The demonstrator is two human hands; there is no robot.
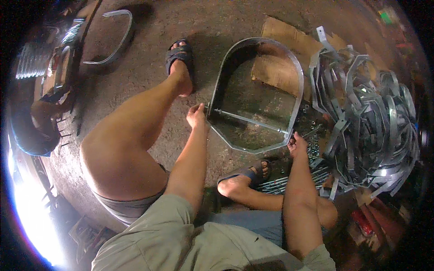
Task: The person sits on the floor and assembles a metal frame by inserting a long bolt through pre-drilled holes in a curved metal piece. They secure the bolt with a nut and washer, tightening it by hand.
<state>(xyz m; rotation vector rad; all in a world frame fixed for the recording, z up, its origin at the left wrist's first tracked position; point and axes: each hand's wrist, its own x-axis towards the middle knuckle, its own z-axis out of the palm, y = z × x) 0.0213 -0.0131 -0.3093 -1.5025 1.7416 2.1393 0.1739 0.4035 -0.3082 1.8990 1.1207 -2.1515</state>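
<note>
A large hoop-shaped metal clamp [300, 74] stands in front of me, its far half a rounded band and its near half an angled one. Across its inside runs a threaded rod [248, 119] with nuts near both ends. At the left side of the hoop, my left hand [196, 116] pinches the rod's end just outside the band. My right hand [297, 147] is closed in a pinch at the other end, beside the lower right corner; its fingertips hide any nut there.
A tangled heap of bent metal bands [368, 122] lies at the right. Loose nuts [312, 151] and several threaded rods [294, 181] lie beside my right arm. Cardboard [282, 74] lies under the hoop. A single curved band [128, 34] rests on the floor at the far left.
</note>
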